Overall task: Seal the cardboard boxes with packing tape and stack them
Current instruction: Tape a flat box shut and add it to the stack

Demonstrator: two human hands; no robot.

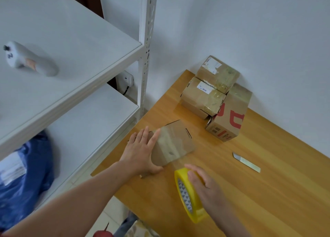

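Two hands (142, 151) (205, 186), box (175, 144), tape (189, 194)

The worktop (250, 192) under my hands is yellowish wood with a fine grain and a smooth, slightly glossy finish, and the small box (175, 144) I press on is matt brown cardboard with a shiny strip of clear tape across it. The tape roll (187, 195) in my right hand (205, 185) is glossy yellow-tinted plastic film on a printed paper core, and the blade (246, 162) nearby looks like dull bare metal. The stacked boxes (214, 94) are creased cardboard with wrinkled glossy tape and paper labels; the shelf (80, 45) is smooth white-painted metal.
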